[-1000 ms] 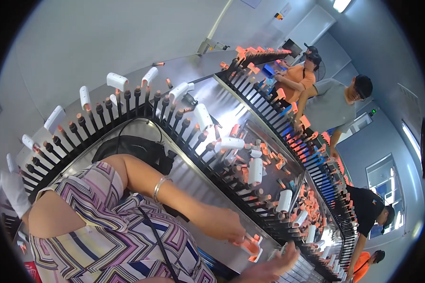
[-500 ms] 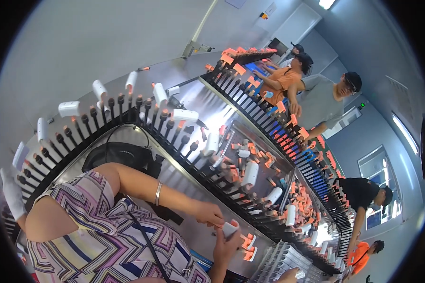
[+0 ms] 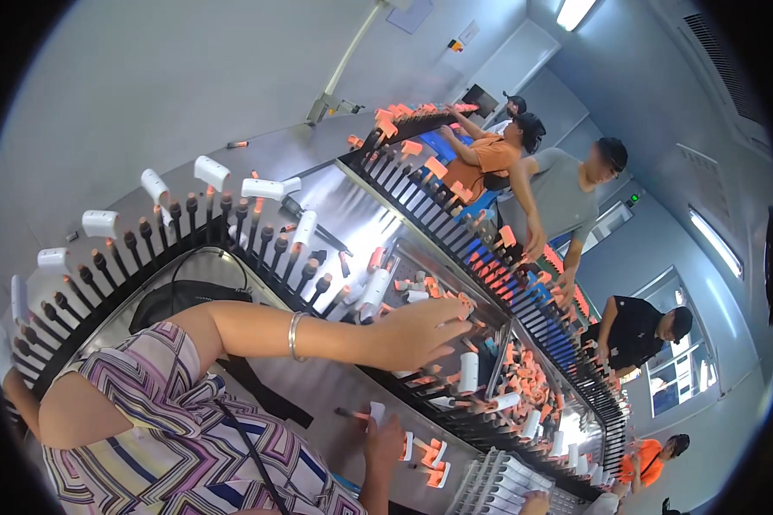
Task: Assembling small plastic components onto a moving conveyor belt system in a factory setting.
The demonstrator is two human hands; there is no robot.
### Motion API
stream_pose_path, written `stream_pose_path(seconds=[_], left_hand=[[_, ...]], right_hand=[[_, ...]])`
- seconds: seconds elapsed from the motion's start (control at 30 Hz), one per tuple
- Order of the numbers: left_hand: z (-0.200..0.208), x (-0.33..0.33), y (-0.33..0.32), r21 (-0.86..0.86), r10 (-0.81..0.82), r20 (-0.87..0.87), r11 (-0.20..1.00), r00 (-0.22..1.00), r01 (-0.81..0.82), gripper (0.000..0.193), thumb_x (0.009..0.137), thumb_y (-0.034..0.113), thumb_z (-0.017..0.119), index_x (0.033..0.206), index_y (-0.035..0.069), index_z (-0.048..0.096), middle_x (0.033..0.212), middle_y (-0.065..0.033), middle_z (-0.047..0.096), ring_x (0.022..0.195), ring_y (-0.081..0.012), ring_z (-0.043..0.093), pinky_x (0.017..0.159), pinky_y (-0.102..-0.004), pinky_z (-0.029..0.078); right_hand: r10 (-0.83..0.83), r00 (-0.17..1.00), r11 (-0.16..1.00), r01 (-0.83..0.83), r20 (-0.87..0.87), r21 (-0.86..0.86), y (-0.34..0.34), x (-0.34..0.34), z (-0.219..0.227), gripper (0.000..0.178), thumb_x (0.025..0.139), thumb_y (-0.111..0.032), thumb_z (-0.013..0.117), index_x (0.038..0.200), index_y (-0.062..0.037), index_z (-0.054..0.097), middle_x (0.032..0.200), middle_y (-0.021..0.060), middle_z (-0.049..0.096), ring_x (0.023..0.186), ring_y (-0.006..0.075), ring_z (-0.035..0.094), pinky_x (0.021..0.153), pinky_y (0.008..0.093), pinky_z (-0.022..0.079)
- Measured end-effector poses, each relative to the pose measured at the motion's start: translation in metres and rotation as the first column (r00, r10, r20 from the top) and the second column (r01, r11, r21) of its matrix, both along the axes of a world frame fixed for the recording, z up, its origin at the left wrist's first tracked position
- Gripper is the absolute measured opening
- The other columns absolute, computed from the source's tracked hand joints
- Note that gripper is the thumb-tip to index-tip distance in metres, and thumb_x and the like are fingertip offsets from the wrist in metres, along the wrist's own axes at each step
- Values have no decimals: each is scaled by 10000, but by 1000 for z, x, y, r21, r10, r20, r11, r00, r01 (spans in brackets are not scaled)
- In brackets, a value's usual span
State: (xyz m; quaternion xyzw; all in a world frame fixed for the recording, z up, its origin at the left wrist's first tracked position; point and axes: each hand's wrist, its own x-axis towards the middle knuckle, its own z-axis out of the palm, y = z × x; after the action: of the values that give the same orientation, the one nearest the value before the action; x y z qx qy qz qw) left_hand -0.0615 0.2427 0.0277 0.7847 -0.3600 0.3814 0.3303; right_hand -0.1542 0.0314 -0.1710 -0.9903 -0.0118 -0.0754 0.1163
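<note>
L hand (image 3: 416, 335) is stretched out over the black peg rack (image 3: 150, 245), just off the middle of the view twd 6 o'clock — fingers fanned apart; can't tell if the tips touch any of the small parts behind them. Silver bracelet (image 3: 296, 336) on that wrist.

R hand (image 3: 385, 445) is over the metal desk (image 3: 322, 390), at 6 o'clock in the view, pinching a white pc (image 3: 376, 413) w/ a thin orange-tipped stick jutting out at 10 o'clock. Orange-and-white pcs (image 3: 434, 452) lie on the desk at approx 3 to 4 o'clock from it, v. near. Further out at 4 o'clock: a clear tray (image 3: 500, 487) of white parts, w/ another person's hand (image 3: 537, 505) at its lower end.

From L hand: heap of orange parts (image 3: 531, 378) at 4 o'clock, black bag (image 3: 176, 296) at 9, co-worker in grey (image 3: 558, 193) btwn 1 and 2, co-worker in black (image 3: 631, 330) at 3. White curved pcs (image 3: 211, 172) sit tilted on pegs, 10 to 11 o'clock.
</note>
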Motion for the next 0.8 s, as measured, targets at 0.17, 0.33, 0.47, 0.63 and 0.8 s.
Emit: stream_pose_path(seconds=[0.17, 0.33, 0.47, 0.63, 0.8], left_hand=[[-25, 52, 13, 239, 210, -131, 955, 969, -175, 415, 864, 280, 622, 1174, 6, 595, 1295, -182, 522, 1216, -352, 476, 1019, -449, 395], [-40, 70, 40, 655, 352, -380, 755, 856, -20, 316, 850, 341, 600, 1033, 116, 726, 1189, -134, 583, 1152, -322, 509, 932, -440, 461], [-5, 35, 50, 627, 493, -292, 746, 820, -225, 544, 900, 358, 601, 1332, 45, 495, 1357, -180, 478, 1327, -352, 393, 1087, -460, 339], [19, 17, 27, 194, 155, -6, 969, 988, -151, 477, 936, 398, 541, 1213, 11, 556, 1348, -188, 496, 1341, -330, 384, 1117, -453, 290], [-31, 35, 53, 159, 24, -223, 987, 975, 12, 346, 936, 334, 519, 829, 30, 644, 920, -142, 599, 954, -331, 544, 881, -427, 436]], right_hand=[[6, 969, 987, -45, 245, 155, -16, 9, 93, 374, 895, -276, 606, 1199, -59, 597, 1075, 163, 658, 969, 339, 631, 795, 445, 508], [-53, 544, 980, -131, 837, 147, -14, 26, 225, 486, 911, -167, 533, 1334, 63, 468, 1339, 236, 513, 1241, 349, 491, 1071, 433, 324], [211, 786, 878, -413, 581, 242, -16, 77, 204, 571, 806, -74, 636, 1337, 46, 466, 1363, 231, 488, 1295, 351, 448, 1093, 422, 311], [403, 794, 900, -435, 455, -38, 4, 91, 171, 640, 773, -283, 756, 1295, -21, 492, 1320, 161, 531, 1281, 339, 453, 986, 474, 376], [189, 704, 918, -374, 685, 132, 1, 70, 226, 606, 823, -181, 639, 1349, 50, 448, 1367, 249, 480, 1281, 412, 438, 1071, 487, 314]])
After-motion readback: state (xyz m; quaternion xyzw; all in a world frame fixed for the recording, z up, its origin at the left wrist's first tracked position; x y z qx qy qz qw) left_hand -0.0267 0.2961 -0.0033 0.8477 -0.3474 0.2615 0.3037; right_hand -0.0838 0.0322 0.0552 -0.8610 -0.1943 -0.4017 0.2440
